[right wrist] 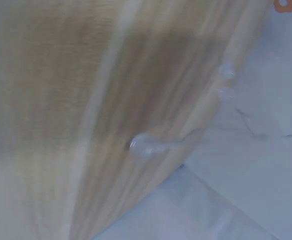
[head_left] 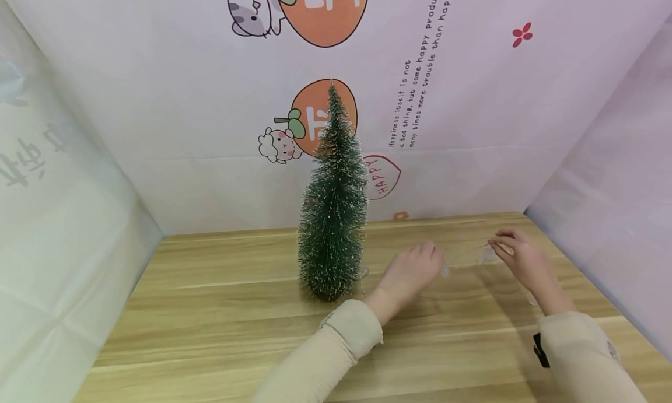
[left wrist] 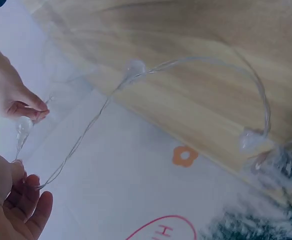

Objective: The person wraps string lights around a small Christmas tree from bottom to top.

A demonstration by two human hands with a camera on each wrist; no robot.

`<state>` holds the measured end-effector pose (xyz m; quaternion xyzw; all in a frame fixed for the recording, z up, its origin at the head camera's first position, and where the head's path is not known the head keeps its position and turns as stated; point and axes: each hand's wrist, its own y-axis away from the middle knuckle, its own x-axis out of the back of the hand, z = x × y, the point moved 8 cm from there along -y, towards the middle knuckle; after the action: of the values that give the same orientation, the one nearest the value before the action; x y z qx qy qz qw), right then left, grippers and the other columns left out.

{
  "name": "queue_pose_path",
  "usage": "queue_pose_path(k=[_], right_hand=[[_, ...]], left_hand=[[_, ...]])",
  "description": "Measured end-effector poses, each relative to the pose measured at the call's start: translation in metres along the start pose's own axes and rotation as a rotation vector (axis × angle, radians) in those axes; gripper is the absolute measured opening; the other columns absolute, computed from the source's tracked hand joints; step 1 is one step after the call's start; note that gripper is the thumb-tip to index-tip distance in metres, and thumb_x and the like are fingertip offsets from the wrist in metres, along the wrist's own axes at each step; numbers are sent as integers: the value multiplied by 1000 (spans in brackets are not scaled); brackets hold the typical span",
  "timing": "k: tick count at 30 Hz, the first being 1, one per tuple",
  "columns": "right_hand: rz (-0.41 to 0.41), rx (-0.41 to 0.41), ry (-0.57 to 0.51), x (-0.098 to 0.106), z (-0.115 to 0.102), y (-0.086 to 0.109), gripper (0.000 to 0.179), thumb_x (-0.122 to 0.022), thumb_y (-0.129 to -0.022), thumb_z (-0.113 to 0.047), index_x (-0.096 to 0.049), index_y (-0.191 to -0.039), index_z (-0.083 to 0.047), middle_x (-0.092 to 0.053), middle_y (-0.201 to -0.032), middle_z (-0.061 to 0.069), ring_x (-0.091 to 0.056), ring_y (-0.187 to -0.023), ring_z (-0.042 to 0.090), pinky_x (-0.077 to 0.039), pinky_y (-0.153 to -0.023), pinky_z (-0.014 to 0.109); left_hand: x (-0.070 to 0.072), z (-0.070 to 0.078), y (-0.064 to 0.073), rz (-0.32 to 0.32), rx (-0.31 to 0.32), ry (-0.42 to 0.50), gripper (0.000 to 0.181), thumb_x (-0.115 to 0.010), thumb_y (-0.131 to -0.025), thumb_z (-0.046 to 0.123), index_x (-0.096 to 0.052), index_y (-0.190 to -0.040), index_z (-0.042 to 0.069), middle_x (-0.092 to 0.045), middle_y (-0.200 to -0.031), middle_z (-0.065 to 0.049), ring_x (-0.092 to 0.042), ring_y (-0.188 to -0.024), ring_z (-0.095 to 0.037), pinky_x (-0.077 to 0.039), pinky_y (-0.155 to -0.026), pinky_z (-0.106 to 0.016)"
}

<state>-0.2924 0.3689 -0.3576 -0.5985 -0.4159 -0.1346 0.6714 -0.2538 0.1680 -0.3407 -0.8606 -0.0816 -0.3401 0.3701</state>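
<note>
A string of fairy lights, clear bulbs on thin twisted wire (left wrist: 81, 137), runs from beside the small green Christmas tree (head_left: 333, 216) over the table to the right. My left hand (head_left: 412, 274), right of the tree, pinches the wire between thumb and fingers, plain in the left wrist view. Farther right, above the table, my right hand (head_left: 525, 269) pinches another stretch of it. One clear bulb (left wrist: 24, 125) sits on the wire between both hands. In the right wrist view a blurred bulb (right wrist: 145, 145) hangs over the table edge; most of that hand is out of frame.
The wooden table (head_left: 210, 333) carries the upright tree, its needles tipped white. Printed cloth (head_left: 462, 100) closes off the back, with more cloth at the left (head_left: 63, 187) and right (head_left: 604, 187). A black device (head_left: 541, 350) shows at my right sleeve.
</note>
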Motion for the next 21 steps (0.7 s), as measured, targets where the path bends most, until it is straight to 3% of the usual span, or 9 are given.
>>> queue_pose_path(k=[3,6,8,11,15,21], right_hand=[[9,-14,5,5,-2,-7,18,-75,-71,6,-71,-88,1,-69,-90,20,-64,-67,34,-44,-45,32],[20,-21,13,10,-3,-12,15,-72,-76,3,-70,-91,0,-71,-87,21,-53,-47,25,-34,-38,24],[31,-23,19,13,-4,-16,14,-72,-77,2,-70,-90,1,-71,-84,22,-49,-44,22,-31,-38,24],[41,-37,14,17,-5,-22,16,-73,-73,5,-69,-89,1,-70,-82,21,-55,-52,26,-41,-45,30],[121,0,-10,26,-12,-30,19,-75,-69,12,-70,-86,5,-67,-78,19,-62,-67,32,-48,-58,33],[279,76,-47,43,-21,-37,26,-75,-65,14,-72,-89,6,-68,-78,18,-60,-65,29,-41,-64,11]], left_hand=[[9,-6,-2,45,2,-4,13,-51,-93,12,-59,-94,22,-54,-83,12,-51,-68,4,-47,-58,-10],[16,-11,-3,85,6,-29,15,-49,-96,13,-60,-92,22,-54,-82,12,-50,-67,3,-45,-57,-10],[21,-13,-4,94,7,-39,18,-46,-97,13,-61,-92,21,-54,-82,12,-50,-67,3,-45,-58,-10],[26,-16,-6,92,4,-50,23,-42,-98,11,-61,-92,22,-54,-82,12,-50,-67,2,-45,-58,-10],[36,-22,-7,121,3,-64,24,-42,-98,10,-61,-90,22,-55,-81,11,-50,-67,2,-44,-57,-9],[49,-33,-8,142,-27,-77,21,-43,-99,17,-63,-95,22,-60,-87,11,-57,-73,2,-49,-64,-8]])
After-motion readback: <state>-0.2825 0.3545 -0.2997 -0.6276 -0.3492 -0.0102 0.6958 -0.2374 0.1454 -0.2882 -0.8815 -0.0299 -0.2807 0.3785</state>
